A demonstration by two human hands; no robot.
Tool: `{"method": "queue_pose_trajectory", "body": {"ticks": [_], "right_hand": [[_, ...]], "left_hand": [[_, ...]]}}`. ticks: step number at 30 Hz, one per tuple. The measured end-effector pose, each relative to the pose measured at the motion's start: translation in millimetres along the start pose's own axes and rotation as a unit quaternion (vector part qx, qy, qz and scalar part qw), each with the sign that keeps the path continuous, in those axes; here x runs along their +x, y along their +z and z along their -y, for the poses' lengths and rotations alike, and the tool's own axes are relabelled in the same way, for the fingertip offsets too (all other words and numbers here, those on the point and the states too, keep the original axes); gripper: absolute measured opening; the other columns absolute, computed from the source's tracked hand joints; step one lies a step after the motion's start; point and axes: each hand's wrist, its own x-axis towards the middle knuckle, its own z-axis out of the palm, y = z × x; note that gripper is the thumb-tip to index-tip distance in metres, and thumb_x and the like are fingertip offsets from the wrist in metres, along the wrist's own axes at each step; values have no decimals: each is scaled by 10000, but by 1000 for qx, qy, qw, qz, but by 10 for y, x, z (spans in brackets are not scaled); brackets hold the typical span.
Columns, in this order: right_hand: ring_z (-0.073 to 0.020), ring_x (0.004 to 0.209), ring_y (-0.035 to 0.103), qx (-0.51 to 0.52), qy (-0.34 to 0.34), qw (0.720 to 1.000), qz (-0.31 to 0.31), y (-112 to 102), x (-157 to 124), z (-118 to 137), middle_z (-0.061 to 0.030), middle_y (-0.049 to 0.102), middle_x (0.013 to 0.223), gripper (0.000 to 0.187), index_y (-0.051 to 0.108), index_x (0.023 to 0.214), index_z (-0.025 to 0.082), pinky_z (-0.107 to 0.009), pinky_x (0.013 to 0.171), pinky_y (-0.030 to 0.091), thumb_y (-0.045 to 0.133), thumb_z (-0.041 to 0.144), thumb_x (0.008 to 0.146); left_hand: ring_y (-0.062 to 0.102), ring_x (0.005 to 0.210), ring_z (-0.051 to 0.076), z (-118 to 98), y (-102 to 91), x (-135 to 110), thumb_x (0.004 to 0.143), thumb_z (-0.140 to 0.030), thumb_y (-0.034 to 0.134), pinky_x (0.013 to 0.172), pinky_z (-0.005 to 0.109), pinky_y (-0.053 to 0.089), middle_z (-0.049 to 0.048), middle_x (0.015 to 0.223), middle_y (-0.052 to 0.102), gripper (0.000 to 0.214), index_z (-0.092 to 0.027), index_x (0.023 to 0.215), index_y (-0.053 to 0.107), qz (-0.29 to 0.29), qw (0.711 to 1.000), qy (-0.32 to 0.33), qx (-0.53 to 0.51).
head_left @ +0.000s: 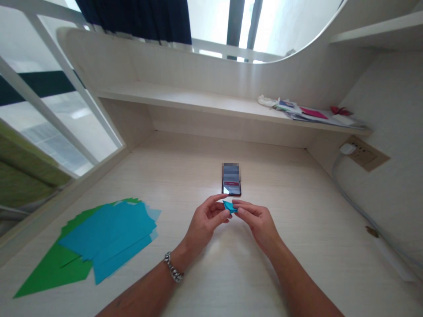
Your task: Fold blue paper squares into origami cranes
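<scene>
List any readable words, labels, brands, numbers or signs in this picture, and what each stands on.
No text can be read.
Phone: upper screen pixelated; red band too small to read.
Papers on shelf: any print too small.
Folded blue paper, blue sheets, green sheets: none visible.

On our desk (185, 158), the paper sheets (112, 237) lie overlapping toward the left edge, left of our hands. Midway between the left and right edges we have the phone (231, 180), short of the back edge. Just on our side of it, the folded paper (230, 207) sits between our left hand (205, 219) and right hand (260, 222). Over the back edge runs a shelf (198, 99), loose papers (313, 114) on its right end. Below that end, a socket (372, 158) holds a plug (347, 149), whose cable (350, 200) runs down along the desk's right edge.
</scene>
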Motion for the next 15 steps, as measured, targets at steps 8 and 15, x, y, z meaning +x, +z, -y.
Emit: {"method": "queue_pose_trajectory", "body": {"ticks": [8,15], "right_hand": [[-279,1003,625,-21,-6,1000,-22,58,-14,21,-110,665,1131,259,741,918,181,-451,878,507,622,388,816],[-254,1043,607,-104,-66,992,-28,126,-53,-31,-86,648,1163,244,708,955,211,-416,924,482,554,379,865]], "left_hand": [[637,810,178,47,11,-2,745,-147,656,739,325,522,50,894,653,534,-212,1251,498,13,999,-24,-44],[656,796,190,47,18,11,787,-244,625,738,352,532,67,912,671,357,-188,1136,572,-10,998,-56,-41]]}}
